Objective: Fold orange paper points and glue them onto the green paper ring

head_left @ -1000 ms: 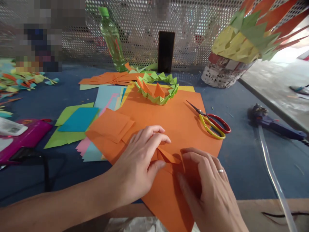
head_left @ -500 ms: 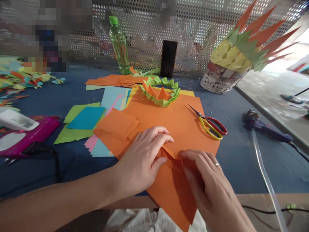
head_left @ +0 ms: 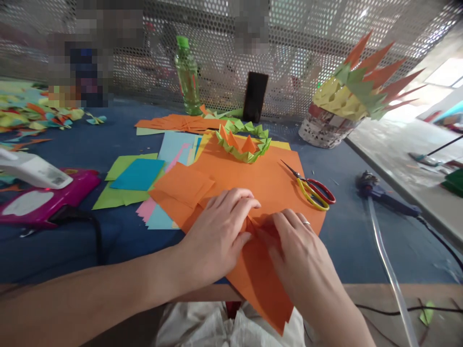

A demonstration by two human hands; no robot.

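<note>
Both hands work on a small folded piece of orange paper (head_left: pixel 251 224) lying over large orange sheets (head_left: pixel 265 289). My left hand (head_left: pixel 222 231) presses down on its left side, fingers curled and thumb against the fold. At the right side, my right hand (head_left: pixel 298 246) pinches the edge, a ring on one finger; its fingertips partly hide the paper. Smaller orange paper pieces (head_left: pixel 183 183) lie left of my left hand. Beyond the hands rests a ring of folded green and orange paper (head_left: pixel 249 155). Scissors (head_left: pixel 313 190) with red and yellow handles lie to the right.
At the left are a magenta device (head_left: pixel 75 190) with a cable, and green and blue squares (head_left: pixel 139 174). A bottle (head_left: pixel 188 79), a phone (head_left: pixel 256 96) and a spiky paper model (head_left: pixel 338 106) stand at the back. A purple-handled tool (head_left: pixel 392 198) lies right.
My right hand has moved left and slightly away from me, closing the raised flap down toward my left hand. My left hand stays nearly in place. The camera view has shifted slightly.
</note>
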